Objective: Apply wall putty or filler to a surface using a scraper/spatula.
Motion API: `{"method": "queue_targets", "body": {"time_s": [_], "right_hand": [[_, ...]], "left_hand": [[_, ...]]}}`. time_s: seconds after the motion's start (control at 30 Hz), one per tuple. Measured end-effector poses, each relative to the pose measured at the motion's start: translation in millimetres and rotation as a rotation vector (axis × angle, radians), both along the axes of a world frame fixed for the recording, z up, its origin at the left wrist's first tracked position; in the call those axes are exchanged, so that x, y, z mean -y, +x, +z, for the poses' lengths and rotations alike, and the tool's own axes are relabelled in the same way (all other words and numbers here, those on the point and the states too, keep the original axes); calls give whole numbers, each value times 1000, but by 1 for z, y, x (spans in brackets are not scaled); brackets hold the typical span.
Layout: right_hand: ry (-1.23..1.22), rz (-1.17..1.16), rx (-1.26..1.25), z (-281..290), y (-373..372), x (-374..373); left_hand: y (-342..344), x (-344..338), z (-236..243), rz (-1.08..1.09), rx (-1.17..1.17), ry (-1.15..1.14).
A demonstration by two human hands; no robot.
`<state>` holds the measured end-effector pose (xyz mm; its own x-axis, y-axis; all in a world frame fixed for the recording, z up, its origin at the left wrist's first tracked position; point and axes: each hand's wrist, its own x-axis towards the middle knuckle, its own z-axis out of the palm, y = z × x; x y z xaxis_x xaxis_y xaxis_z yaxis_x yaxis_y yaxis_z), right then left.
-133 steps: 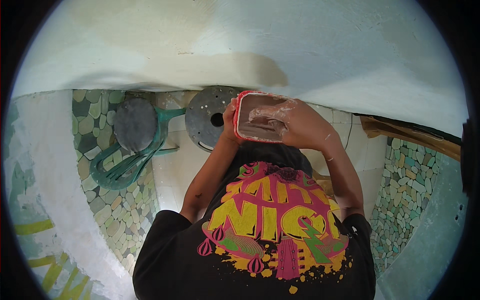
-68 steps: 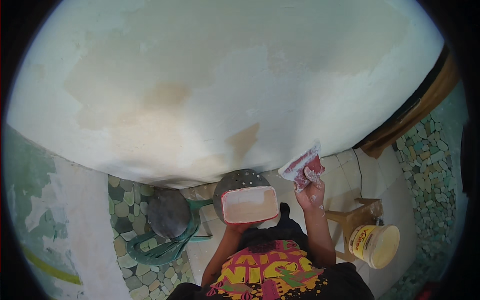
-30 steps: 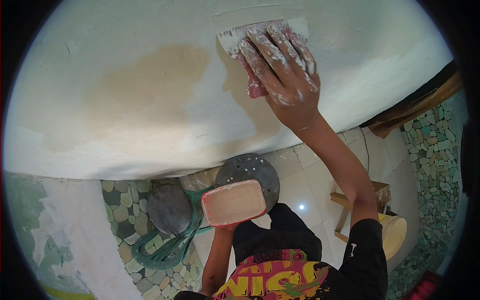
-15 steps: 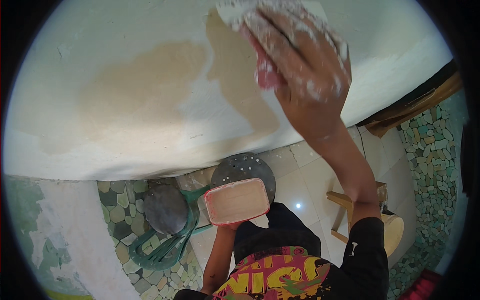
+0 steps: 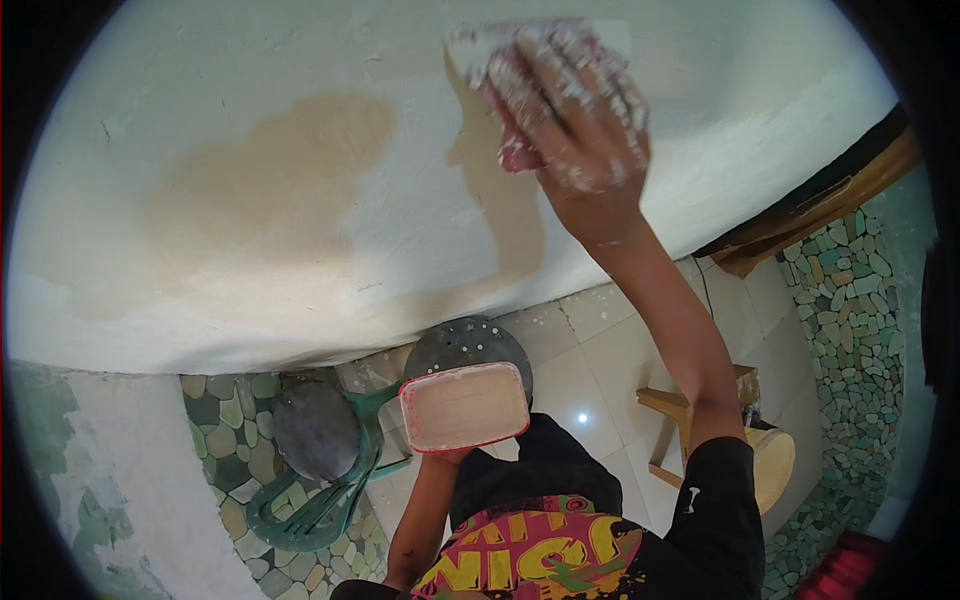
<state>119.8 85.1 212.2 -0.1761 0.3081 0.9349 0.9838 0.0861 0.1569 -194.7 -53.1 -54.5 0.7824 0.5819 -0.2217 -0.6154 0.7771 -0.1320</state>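
Observation:
My right hand point(image 5: 580, 130), smeared with white paste, is closed around a wide putty scraper with a reddish-pink grip. The scraper's pale blade point(image 5: 465, 50) lies against the wall point(image 5: 400, 215), which is partly white and partly tan. Low in front of my body, my left hand point(image 5: 448, 457) holds a red-rimmed rectangular tub point(image 5: 466, 408) from below. Pale beige putty fills the tub's inside. Most of my left fingers are hidden underneath it.
Behind the tub is a dark round stool top point(image 5: 470, 345) with white spots. A green plastic chair point(image 5: 310, 515) with a dark round seat stands at left. To the right are a wooden stool point(image 5: 665, 405), a round pale lid point(image 5: 772, 465) and brown material point(image 5: 815, 215) along the wall's base.
My right hand and the scraper have shifted slightly down and left in view, still against the wall. The tub stays in my left hand. The whole view has moved a little.

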Motion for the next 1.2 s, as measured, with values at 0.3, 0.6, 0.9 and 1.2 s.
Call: {"method": "queue_targets", "body": {"time_s": [0.3,0.6,0.9,1.2], "right_hand": [[79,81,-161,-6,-14,11],[-86,51,-224,1,-1,29],[-16,53,-211,-41,16,23],[89,159,-319,18,-50,9]], "left_hand": [[14,-2,7,-37,17,0],[26,-9,22,-139,124,-49],[18,-6,20,-173,104,-5],[12,1,19,-155,96,30]]}}
